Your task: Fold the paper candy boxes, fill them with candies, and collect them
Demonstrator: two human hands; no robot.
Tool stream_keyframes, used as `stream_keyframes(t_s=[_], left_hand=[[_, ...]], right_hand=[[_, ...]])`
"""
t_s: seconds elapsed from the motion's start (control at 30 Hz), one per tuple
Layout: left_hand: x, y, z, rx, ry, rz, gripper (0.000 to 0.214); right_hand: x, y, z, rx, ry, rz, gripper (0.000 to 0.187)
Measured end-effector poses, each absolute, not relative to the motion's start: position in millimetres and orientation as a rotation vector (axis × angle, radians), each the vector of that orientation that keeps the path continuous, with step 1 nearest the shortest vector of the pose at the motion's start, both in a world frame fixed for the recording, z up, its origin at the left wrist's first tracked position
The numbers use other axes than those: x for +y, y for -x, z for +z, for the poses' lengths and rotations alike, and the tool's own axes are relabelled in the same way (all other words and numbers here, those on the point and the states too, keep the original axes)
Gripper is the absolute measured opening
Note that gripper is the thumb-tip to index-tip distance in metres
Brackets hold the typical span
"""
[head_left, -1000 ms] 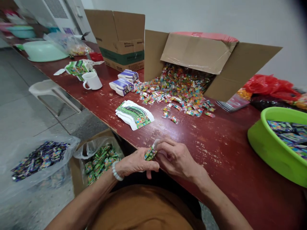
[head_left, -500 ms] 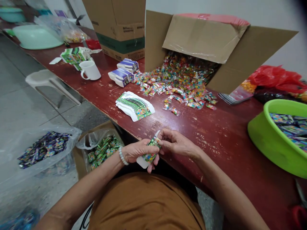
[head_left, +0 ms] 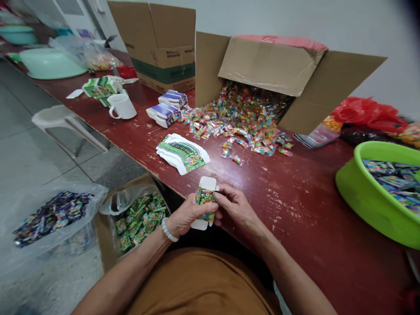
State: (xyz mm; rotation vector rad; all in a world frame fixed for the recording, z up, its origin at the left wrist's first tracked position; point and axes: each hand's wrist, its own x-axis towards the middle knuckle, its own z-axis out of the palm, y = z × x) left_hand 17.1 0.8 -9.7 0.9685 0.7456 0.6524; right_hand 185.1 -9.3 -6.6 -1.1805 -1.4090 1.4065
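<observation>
My left hand grips a small green printed carton at the near edge of the red table. The carton stands upright with its white top flap open. My right hand pinches the carton's right side with its fingertips. A flat stack of the same green cartons lies on the table just beyond my hands. Further back, a heap of small colourful wrapped candies spills out of a tipped cardboard box.
A green basin of dark packets sits at right. Purple-white boxes, a white mug and another cardboard box stand at back left. Below the table edge are a carton of green packs and a plastic bag of dark packs.
The carton has been turned upright in my hands and opened out into a box shape, its white top flap now lifted. The view has shifted slightly.
</observation>
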Motion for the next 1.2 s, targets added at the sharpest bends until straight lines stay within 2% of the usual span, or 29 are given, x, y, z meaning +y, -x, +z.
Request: stream_keyframes(t_s=[0.3, 0.5, 0.6, 0.73, 0.93, 1.13, 1.2], left_hand=[[-11, -18, 6, 0.982, -1.110, 0.922, 0.039], [-19, -21, 5, 0.989, -1.182, 1.136, 0.061], [-20, -23, 6, 1.027, -1.241, 1.167, 0.054], [-17, -21, 11, 1.046, -1.220, 1.121, 0.045], [-13, -14, 17, 1.035, -1.167, 0.995, 0.029], [-10, -12, 15, 1.114, -1.252, 0.970, 0.020], [-8, -11, 14, 1.110, -1.276, 0.965, 0.020]], right_hand=[[-7, -188, 1, -1.374, 1.166, 1.244, 0.027], [-13, -178, -4, -1.281, 1.124, 1.193, 0.033], [-16, -172, -6, -1.145, 1.088, 1.181, 0.037], [-18, -169, -8, -1.142, 1.056, 1.159, 0.026], [-13, -174, -8, -1.220, 1.153, 1.172, 0.020], [0, -183, -1, -1.050, 1.123, 1.388, 0.026], [2, -185, 2, -1.029, 1.055, 1.453, 0.037]])
